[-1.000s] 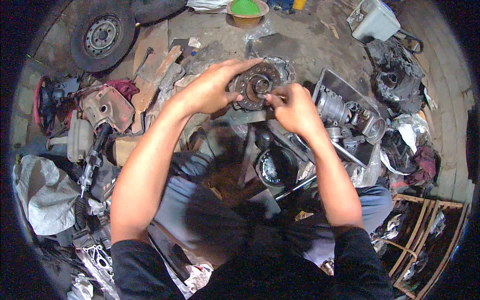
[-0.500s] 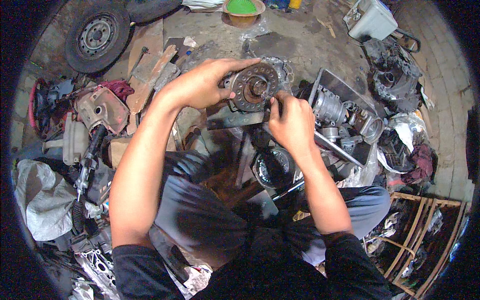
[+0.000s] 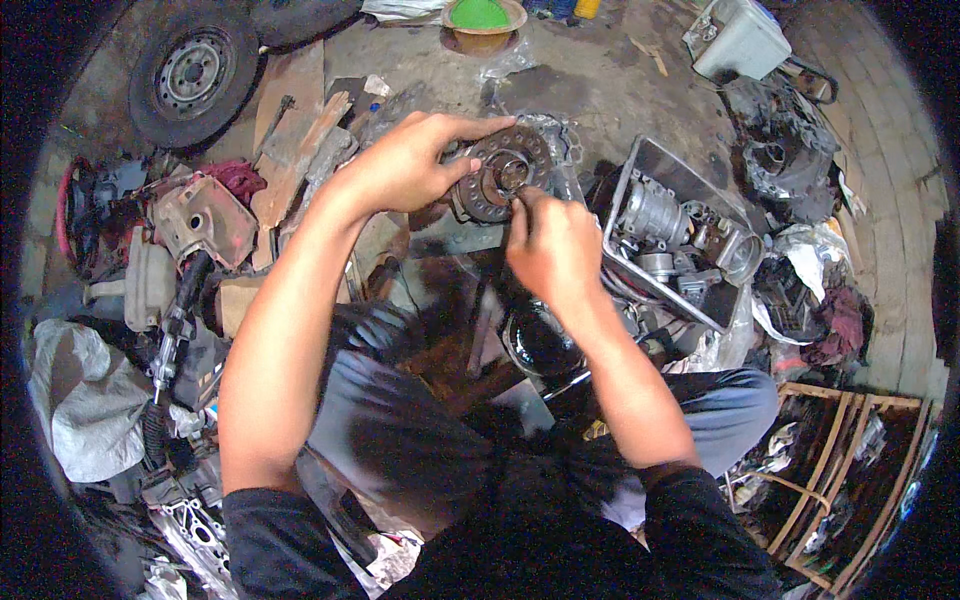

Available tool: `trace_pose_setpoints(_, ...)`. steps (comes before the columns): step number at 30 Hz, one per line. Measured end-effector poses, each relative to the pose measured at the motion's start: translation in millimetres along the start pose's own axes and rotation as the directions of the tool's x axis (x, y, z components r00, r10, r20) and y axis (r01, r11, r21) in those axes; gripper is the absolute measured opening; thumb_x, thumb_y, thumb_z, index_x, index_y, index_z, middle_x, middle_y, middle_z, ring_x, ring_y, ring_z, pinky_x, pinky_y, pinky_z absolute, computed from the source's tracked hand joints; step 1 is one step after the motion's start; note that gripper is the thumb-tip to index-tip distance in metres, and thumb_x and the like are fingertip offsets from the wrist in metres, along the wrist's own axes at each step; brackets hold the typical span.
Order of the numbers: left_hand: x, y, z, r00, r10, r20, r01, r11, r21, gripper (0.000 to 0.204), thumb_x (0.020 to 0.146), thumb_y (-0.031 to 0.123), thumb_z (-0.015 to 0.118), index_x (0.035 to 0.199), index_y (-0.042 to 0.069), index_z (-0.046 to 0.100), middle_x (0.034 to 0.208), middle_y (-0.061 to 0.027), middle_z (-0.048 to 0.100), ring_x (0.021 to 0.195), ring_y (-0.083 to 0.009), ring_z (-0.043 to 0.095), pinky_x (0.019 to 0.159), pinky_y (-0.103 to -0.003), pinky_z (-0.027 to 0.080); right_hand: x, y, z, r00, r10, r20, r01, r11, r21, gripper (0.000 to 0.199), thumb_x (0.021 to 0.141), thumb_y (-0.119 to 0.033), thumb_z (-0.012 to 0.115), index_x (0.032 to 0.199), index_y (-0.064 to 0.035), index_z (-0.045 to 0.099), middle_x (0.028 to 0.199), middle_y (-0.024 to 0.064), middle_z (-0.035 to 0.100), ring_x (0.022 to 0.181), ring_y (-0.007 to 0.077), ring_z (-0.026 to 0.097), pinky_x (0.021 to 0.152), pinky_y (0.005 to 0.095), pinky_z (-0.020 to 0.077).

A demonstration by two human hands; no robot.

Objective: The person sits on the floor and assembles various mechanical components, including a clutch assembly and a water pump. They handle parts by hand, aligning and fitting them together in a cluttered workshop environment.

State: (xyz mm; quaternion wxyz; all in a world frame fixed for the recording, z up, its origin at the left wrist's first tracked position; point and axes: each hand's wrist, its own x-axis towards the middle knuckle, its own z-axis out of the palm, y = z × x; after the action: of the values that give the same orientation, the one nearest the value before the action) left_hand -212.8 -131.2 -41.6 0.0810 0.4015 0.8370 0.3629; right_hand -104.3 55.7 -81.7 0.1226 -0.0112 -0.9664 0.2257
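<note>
A round, dark metal disc (image 3: 532, 150) with a ring of small holes and a raised hub at its centre is in front of me, slightly tilted. My left hand (image 3: 412, 165) steadies it from the left, index finger stretched along the top rim and thumb on its face. My right hand (image 3: 558, 238) has its fingers pinched together at the lower edge of the hub. Whatever lies between those fingertips is hidden. Beneath my right wrist sits a dark round pan (image 3: 535, 345) with a wet, shiny surface.
To the right stands a rectangular tray (image 3: 634, 160) of metal engine parts (image 3: 655, 218). A wheel with a tyre (image 3: 192, 72) lies far left, and a basin with green inside (image 3: 482, 14) sits at the back. A wooden-slatted crate (image 3: 850, 440) stands at lower right.
My right hand has moved left and slightly down, showing more of the parts tray. The disc has tilted a little, and my left thumb has shifted up its face.
</note>
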Motion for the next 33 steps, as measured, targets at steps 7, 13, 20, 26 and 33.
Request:
trace_pose_setpoints(7, -0.8, -0.9, -2.2, 0.999, 0.031, 0.035, -0.033, 0.998, 0.050, 0.075, 0.078, 0.001, 0.076, 0.148, 0.011, 0.053, 0.138, -0.0170, 0.064, 0.130, -0.0307, 0.060, 0.111, -0.039, 0.045, -1.7, 3.6, 0.3, 0.999, -0.041, -0.004, 0.041, 0.999, 0.000, 0.018, 0.091, -0.018, 0.063, 0.089, -0.0032, 0.073, 0.075, 0.0276, 0.069, 0.072, 0.0460, 0.071, 0.067, 0.0556, 0.0568)
trace_pose_setpoints(13, 0.2, -0.9, -1.3, 0.999, -0.006, 0.035, 0.005, 0.999, 0.037, 0.075, 0.077, 0.002, 0.077, 0.148, 0.012, 0.053, 0.140, -0.0163, 0.062, 0.131, -0.0309, 0.059, 0.113, -0.040, 0.044, -4.0, 3.3, 3.6, 0.999, -0.029, -0.026, 0.029, 1.000, -0.011, 0.017, 0.092, -0.018, 0.063, 0.090, -0.0028, 0.072, 0.072, 0.0268, 0.067, 0.070, 0.0464, 0.069, 0.066, 0.0557, 0.0555)
trace_pose_setpoints(20, 0.0, -2.6, 1.4, 0.999, -0.030, 0.023, 0.029, 0.999, 0.045, 0.068, 0.083, 0.002, 0.072, 0.147, 0.014, 0.054, 0.141, -0.0141, 0.062, 0.131, -0.0307, 0.059, 0.113, -0.041, 0.044, -5.7, 44.8, -6.4, 0.991, 0.068, -0.113, -0.060, 0.996, 0.072, 0.028, 0.096, -0.016, 0.059, 0.118, 0.0001, 0.061, 0.068, 0.0277, 0.066, 0.067, 0.0488, 0.068, 0.064, 0.0580, 0.0545)
trace_pose_setpoints(26, -1.4, -8.8, 5.1, 0.993, 0.091, -0.074, -0.087, 0.994, 0.059, 0.061, 0.084, 0.004, 0.072, 0.142, 0.015, 0.059, 0.120, -0.0245, 0.069, 0.115, -0.0417, 0.065, 0.100, -0.046, 0.052, -20.5, 46.9, 3.2, 0.992, -0.108, -0.058, 0.105, 0.993, -0.053, 0.077, 0.083, -0.008, 0.062, 0.156, -0.0106, 0.039, 0.064, 0.0233, 0.065, 0.056, 0.0415, 0.066, 0.056, 0.0541, 0.0546)
trace_pose_setpoints(33, 1.5, -1.9, 1.6, 1.000, -0.017, 0.020, 0.016, 0.999, 0.028, 0.066, 0.083, 0.001, 0.071, 0.146, 0.013, 0.055, 0.139, -0.0161, 0.063, 0.130, -0.0336, 0.060, 0.112, -0.042, 0.045, -22.0, 39.4, 3.1, 0.990, -0.138, 0.038, 0.141, 0.984, -0.112, 0.070, 0.082, -0.009, 0.064, 0.150, -0.0089, 0.050, 0.068, 0.0235, 0.067, 0.062, 0.0402, 0.069, 0.060, 0.0524, 0.0562)
